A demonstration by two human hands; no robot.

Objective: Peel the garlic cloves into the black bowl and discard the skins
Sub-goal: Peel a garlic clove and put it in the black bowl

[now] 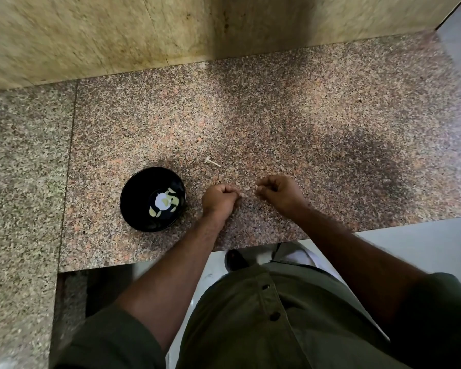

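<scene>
Black bowl (152, 199) just left of left hand (218, 199).

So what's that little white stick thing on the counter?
On the speckled granite counter, find the black bowl. Just beyond it and to its right lies a garlic stem, above the two hands. It is the only pale, T-shaped piece lying loose there.

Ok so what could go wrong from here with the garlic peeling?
Small pale bits, seemingly garlic skin, sit at the fingertips of the left hand and right hand above the speckled countertop; dropped scraps could be hard to spot there. The black bowl with peeled cloves sits beside the left hand, so a stray skin might land in it. The garlic stem behind the hands could get left behind.
</scene>
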